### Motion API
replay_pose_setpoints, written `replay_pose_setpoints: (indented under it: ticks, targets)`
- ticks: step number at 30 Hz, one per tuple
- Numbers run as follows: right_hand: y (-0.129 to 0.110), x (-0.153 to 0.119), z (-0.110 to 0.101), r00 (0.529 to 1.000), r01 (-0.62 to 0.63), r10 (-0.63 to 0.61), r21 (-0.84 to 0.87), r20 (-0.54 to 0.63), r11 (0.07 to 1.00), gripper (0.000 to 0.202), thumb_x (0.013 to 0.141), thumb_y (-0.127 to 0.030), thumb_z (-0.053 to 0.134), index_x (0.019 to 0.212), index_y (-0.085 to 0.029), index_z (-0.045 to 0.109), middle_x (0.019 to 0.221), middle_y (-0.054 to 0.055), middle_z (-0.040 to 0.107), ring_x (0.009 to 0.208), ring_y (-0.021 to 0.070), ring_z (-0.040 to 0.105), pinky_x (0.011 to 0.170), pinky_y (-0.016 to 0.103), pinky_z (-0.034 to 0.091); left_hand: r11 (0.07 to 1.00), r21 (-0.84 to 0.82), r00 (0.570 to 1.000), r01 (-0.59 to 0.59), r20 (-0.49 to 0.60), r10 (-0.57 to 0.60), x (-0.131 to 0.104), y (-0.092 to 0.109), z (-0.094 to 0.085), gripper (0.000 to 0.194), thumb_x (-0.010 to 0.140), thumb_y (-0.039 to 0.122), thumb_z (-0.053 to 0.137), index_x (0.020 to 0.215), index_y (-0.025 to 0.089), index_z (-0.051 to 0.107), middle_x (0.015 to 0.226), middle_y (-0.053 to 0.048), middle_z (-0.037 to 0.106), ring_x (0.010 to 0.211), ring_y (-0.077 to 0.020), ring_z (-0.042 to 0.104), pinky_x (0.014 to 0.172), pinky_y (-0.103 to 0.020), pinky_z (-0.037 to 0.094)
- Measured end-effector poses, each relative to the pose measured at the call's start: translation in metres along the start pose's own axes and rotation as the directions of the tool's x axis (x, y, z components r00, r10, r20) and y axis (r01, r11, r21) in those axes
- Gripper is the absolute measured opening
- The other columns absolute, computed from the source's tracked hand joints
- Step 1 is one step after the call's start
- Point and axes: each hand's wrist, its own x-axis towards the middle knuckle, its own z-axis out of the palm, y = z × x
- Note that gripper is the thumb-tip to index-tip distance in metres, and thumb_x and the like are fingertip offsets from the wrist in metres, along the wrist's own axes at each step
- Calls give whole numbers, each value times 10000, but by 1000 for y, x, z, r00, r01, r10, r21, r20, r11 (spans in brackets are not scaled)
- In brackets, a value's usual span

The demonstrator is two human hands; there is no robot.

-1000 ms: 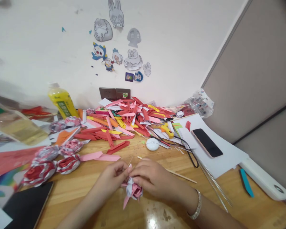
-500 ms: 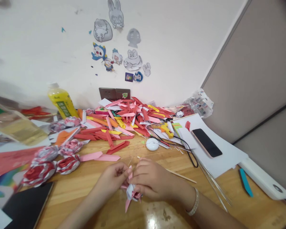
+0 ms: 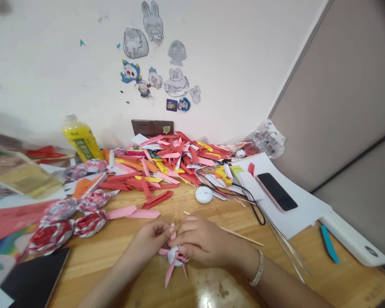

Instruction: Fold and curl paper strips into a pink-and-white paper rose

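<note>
A pink and white folded paper flower [image 3: 176,256], with pointed pink strips sticking out around it, is between my hands just above the wooden table. My left hand [image 3: 155,235] is closed, thumb and forefinger pinching a pink strip at the flower's upper side. My right hand [image 3: 200,241] curls over the flower from the right, its thumb on the folds and its fingertips close to the left thumb. These fingers hide part of the flower. Beyond the right hand lies a thin wooden stick [image 3: 242,236], partly covered by it.
Folded paper strips [image 3: 179,158] in red, pink, orange and yellow are heaped along the wall. Finished paper flowers [image 3: 90,222] sit at left near a yellow bottle [image 3: 83,139]. A white mouse [image 3: 204,194], yellow glue gun [image 3: 223,175] and phone [image 3: 276,191] lie farther back and right.
The flower has turned slightly between my hands, showing more of its white side and spread pink points. Both hands stay on it, and the view has shifted a little.
</note>
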Motion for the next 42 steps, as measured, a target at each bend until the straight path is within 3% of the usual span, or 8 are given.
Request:
replay_pose_setpoints:
  ticks: [8,12,17,22,29,33,37,42]
  targets:
    - [10,2,3,941,-323,326,47,-91,945,202,926,-152,479,854,-162,667,845,31,643,835,151,563,773,240,403,968,180,953,-174,-216,212,0,-4,-8,491,782,616,418,862,180,628,818,-55,687,737,-226,654,640,-342,526]
    - [11,3,6,850,-475,489,116,-195,872,216,923,-160,475,803,-154,653,792,22,638,768,143,568,697,227,397,732,565,819,-381,-161,551,-10,-2,-2,396,808,524,499,940,199,683,940,-89,699,890,-262,649,760,-393,528]
    - [12,3,4,760,-558,582,169,-290,813,291,951,-167,403,770,-147,630,767,25,646,712,134,571,639,220,392,434,752,691,-496,40,721,-15,-13,20,409,671,481,714,966,199,687,912,-99,685,828,-287,639,702,-424,530]
    - [13,1,-8,700,-690,602,-147,-383,709,183,878,-102,488,773,-141,633,808,60,649,777,178,578,688,266,398,405,769,677,-495,48,735,-7,-24,22,279,777,365,653,1009,210,661,914,-83,680,829,-253,632,702,-384,528]
    - [15,-6,-15,673,-728,690,-402,-266,555,208,804,-117,580,1004,-109,637,1030,161,653,962,269,593,787,324,426,276,835,553,-476,41,832,3,-26,5,403,819,436,575,1151,211,611,1012,-93,702,920,-271,631,754,-395,541]
    - [18,-2,-12,628,-751,744,-431,-230,500,253,826,-20,458,974,-89,652,993,186,669,910,287,623,730,338,440,216,877,557,-430,69,828,8,-34,1,473,809,447,571,1225,221,561,1072,-78,707,1019,-314,603,797,-442,539]
    - [20,1,-13,616,-769,744,-406,-259,494,263,867,-32,397,937,-95,643,907,168,679,804,271,636,633,317,426,329,870,585,-366,-60,809,13,-47,4,544,756,537,599,1171,185,580,1108,-121,665,1093,-348,561,848,-499,518]
    - [16,4,-10,705,-702,664,-377,-247,605,259,892,-56,424,1030,-161,617,947,84,673,832,198,619,654,259,408,425,842,620,-334,-143,771,18,-56,6,454,732,543,613,1065,237,661,1129,-126,613,1097,-351,542,872,-527,495]
